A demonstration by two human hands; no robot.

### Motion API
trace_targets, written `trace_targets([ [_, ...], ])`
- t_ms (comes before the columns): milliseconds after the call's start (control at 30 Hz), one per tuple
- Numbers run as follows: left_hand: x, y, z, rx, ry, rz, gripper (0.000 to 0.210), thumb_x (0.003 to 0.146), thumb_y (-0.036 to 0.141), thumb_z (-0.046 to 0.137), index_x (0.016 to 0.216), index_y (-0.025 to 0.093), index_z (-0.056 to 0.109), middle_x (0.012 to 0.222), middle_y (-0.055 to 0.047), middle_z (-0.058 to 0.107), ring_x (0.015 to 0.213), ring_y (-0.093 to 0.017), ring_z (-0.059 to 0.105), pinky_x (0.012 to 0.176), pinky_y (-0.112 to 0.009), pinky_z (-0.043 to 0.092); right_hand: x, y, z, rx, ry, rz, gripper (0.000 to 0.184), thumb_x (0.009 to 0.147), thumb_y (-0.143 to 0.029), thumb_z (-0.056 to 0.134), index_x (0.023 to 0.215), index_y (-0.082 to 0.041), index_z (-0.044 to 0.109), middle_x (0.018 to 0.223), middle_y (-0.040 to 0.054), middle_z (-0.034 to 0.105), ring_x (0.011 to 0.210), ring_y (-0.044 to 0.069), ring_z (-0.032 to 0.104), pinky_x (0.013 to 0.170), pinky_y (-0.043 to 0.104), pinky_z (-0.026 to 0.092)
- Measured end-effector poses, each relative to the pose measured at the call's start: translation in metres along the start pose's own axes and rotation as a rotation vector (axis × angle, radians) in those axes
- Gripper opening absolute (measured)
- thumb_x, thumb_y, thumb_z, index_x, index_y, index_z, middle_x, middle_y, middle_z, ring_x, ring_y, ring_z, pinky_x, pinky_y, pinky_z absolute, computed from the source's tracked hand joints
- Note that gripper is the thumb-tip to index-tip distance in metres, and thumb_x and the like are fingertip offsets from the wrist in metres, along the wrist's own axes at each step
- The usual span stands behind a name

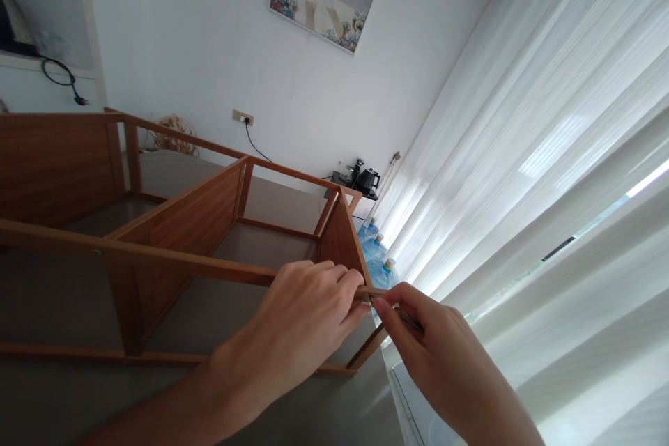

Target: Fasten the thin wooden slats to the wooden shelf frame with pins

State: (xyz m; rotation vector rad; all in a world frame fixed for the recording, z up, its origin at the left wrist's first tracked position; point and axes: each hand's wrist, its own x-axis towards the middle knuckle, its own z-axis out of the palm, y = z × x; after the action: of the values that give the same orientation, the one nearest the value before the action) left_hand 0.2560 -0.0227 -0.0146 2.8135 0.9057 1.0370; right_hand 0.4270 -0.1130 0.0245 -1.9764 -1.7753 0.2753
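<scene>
A reddish-brown wooden shelf frame lies across the view, with solid panels set between its long rails. My left hand is closed around the end of the near upper rail, at the frame's right corner. Right beside it, my right hand pinches a thin metal rod, which looks like a hex key, against that same corner. The fingers cover most of the rod and its tip. A small shiny metal bit shows between the two hands at the joint.
Blue water bottles stand behind the frame's right end. A black kettle sits on a small stand by the wall. Sheer white curtains hang along the right. A cord runs from the wall socket. A white surface is at lower right.
</scene>
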Motion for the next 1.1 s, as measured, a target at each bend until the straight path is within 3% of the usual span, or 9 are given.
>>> trace_targets([
  [67, 0.0010, 0.0000, -0.0001, -0.014, -0.002, 0.007, 0.009, 0.098, 0.032, 0.062, 0.097, 0.024, 0.066, 0.082, 0.003, 0.072, 0.073, -0.022, 0.068, 0.061, -0.033, 0.038, 0.0022, -0.0030, 0.0021, -0.011, 0.001, 0.014, 0.036, 0.099, -0.054, 0.046, 0.085, -0.025, 0.064, 0.067, -0.0032, 0.063, 0.059, 0.012, 0.051, 0.056, 0.024, 0.035],
  [300, 0.0034, -0.0011, -0.0041, -0.048, -0.035, 0.014, 0.004, 0.097, 0.030, 0.063, 0.095, 0.026, 0.063, 0.085, 0.005, 0.071, 0.074, -0.020, 0.067, 0.060, -0.033, 0.036, 0.0031, -0.0085, 0.0019, -0.061, -0.011, 0.024, 0.033, 0.096, -0.048, 0.048, 0.080, -0.026, 0.067, 0.054, -0.0051, 0.046, 0.051, 0.011, 0.038, 0.052, 0.025, 0.027],
  [467, 0.0013, -0.0021, -0.0047, -0.044, -0.052, 0.056, 0.010, 0.100, 0.026, 0.056, 0.109, 0.027, 0.060, 0.114, 0.004, 0.071, 0.084, -0.017, 0.069, 0.064, -0.032, 0.041, 0.0049, -0.0069, 0.0033, -0.083, 0.001, 0.013, 0.031, 0.095, -0.045, 0.050, 0.077, -0.025, 0.064, 0.054, -0.0052, 0.048, 0.052, 0.010, 0.039, 0.051, 0.025, 0.024],
  [633, -0.0003, -0.0009, -0.0048, 0.032, -0.100, 0.031, 0.024, 0.101, 0.023, 0.052, 0.125, 0.027, 0.054, 0.094, 0.002, 0.071, 0.081, -0.017, 0.069, 0.067, -0.030, 0.044, 0.0047, -0.0069, 0.0036, -0.109, 0.017, -0.006, 0.031, 0.096, -0.044, 0.049, 0.078, -0.025, 0.065, 0.054, -0.0043, 0.048, 0.053, 0.011, 0.043, 0.050, 0.024, 0.025],
  [900, -0.0011, 0.0009, -0.0024, 0.061, -0.048, 0.062, 0.024, 0.104, 0.027, 0.048, 0.125, 0.025, 0.058, 0.114, -0.004, 0.072, 0.091, -0.016, 0.071, 0.075, -0.026, 0.049, 0.0042, -0.0048, 0.0020, -0.099, 0.028, -0.055, 0.031, 0.097, -0.044, 0.051, 0.079, -0.024, 0.066, 0.057, -0.0030, 0.057, 0.051, 0.011, 0.048, 0.048, 0.023, 0.028],
  [1100, -0.0020, 0.0010, 0.0005, 0.060, -0.030, 0.056, 0.024, 0.104, 0.026, 0.048, 0.125, 0.025, 0.059, 0.119, -0.002, 0.072, 0.091, -0.017, 0.071, 0.074, -0.030, 0.049, 0.0024, -0.0051, 0.0027, -0.134, 0.052, -0.050, 0.032, 0.098, -0.047, 0.049, 0.081, -0.026, 0.066, 0.060, -0.0026, 0.061, 0.056, 0.013, 0.053, 0.052, 0.023, 0.035],
])
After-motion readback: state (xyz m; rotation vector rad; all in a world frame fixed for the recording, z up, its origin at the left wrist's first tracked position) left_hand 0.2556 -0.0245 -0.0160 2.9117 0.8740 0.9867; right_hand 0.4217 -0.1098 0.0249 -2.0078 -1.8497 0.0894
